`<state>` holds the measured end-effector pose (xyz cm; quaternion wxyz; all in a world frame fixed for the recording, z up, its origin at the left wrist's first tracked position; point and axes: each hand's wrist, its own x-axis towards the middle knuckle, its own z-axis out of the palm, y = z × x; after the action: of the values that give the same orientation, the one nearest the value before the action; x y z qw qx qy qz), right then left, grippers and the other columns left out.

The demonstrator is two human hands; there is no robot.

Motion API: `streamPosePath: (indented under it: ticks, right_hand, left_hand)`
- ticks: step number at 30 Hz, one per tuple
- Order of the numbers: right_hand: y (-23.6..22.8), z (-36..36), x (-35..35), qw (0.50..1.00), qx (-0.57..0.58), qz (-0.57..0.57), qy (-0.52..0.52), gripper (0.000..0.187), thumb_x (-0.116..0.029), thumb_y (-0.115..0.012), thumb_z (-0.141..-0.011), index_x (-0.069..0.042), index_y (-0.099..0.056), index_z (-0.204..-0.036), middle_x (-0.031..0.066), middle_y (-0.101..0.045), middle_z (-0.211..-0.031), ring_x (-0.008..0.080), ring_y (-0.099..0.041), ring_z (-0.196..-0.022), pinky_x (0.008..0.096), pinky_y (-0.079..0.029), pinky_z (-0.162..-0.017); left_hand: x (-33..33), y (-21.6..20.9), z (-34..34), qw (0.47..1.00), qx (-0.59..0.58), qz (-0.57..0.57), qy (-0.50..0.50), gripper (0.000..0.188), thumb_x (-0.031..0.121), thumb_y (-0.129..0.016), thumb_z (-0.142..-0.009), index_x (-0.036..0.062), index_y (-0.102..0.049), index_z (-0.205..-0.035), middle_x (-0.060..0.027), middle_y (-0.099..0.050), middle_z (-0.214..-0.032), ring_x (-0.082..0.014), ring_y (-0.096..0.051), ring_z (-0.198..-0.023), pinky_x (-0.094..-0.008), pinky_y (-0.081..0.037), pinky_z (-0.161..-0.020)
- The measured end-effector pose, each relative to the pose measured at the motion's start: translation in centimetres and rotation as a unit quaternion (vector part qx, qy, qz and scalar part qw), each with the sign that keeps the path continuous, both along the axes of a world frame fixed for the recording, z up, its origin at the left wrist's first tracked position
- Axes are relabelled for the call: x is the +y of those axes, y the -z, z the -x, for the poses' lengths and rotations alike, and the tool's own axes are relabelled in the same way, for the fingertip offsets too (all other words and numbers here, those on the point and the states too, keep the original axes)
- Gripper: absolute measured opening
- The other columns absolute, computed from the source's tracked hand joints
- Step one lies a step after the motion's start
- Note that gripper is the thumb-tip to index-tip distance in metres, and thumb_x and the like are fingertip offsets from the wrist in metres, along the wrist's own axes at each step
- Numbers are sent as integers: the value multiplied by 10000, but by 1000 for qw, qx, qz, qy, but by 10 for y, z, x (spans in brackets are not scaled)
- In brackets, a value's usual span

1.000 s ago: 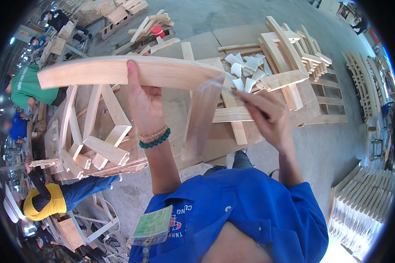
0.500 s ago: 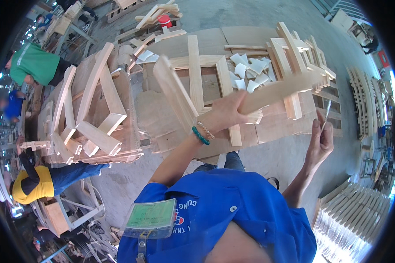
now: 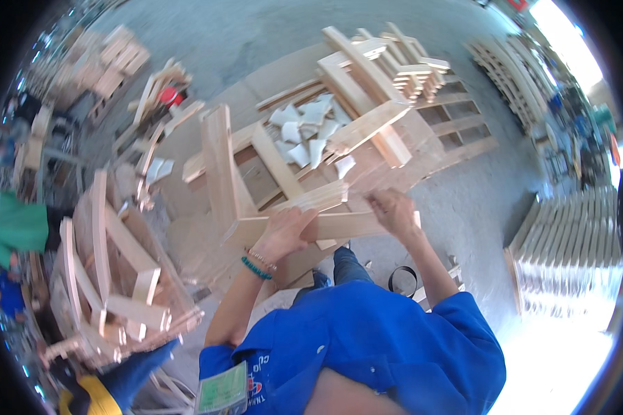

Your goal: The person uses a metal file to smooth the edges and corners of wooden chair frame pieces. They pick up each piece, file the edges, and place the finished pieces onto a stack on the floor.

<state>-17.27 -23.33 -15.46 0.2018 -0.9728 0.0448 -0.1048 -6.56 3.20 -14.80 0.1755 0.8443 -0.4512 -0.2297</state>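
My left hand (image 3: 284, 232) grips an L-shaped wooden frame piece (image 3: 353, 226) in front of me. One long arm of the frame runs to the right, and the other points away at the left. My right hand (image 3: 394, 211) is at the right end of the near arm, its fingers pinched together; what they hold, if anything, does not show. Just beyond lies another joined wooden frame (image 3: 275, 162) on a cardboard-covered surface (image 3: 187, 242). A pile of white, curled foam-like pieces (image 3: 315, 117) sits behind it.
More wooden frames (image 3: 353, 83) are stacked at the far right of the cardboard, next to a pallet (image 3: 457, 114). Another bench with frames (image 3: 128, 304) stands at the left, near people in green and yellow. A red container (image 3: 170, 97) is farther back. Wrapped slats (image 3: 567, 256) stand at right.
The view has turned. My left hand has brought the frame piece lower and nearer, its near arm now level. My right hand has moved in from the right, its thin white stick no longer visible.
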Motion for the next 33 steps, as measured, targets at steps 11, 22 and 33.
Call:
streamPosePath:
  ticks: [11, 22, 33]
  right_hand:
    - [13, 1, -19, 952, 48, -258, 159, 266, -307, -518, -933, -119, -665, -1053, 150, -685, -863, 354, -655, -800, 419, -503, -691]
    - [25, -151, -146, 939, 20, -135, 315, 410, -454, -469, -944, -130, -667, -1101, 212, -668, -946, 392, -640, -929, 464, -486, -776]
    - [48, -186, -165, 943, 89, -23, 320, 371, -448, -453, -940, -196, -634, -1144, 152, -664, -1051, 354, -640, -970, 465, -490, -792]
  left_hand:
    - [-60, -66, -54, 961, -256, 106, 6, 478, 184, -708, -742, 145, -570, -1198, -63, -587, -1177, -259, -558, -1073, -431, -386, -964]
    - [-59, -47, -34, 988, 7, 133, -75, 394, 282, -663, -803, 117, -599, -1154, -114, -658, -1004, -314, -628, -926, -409, -494, -785]
    - [-26, -28, -14, 976, 53, 74, -195, 430, 349, -617, -845, 121, -560, -1205, -131, -655, -1062, -304, -629, -981, -409, -503, -814]
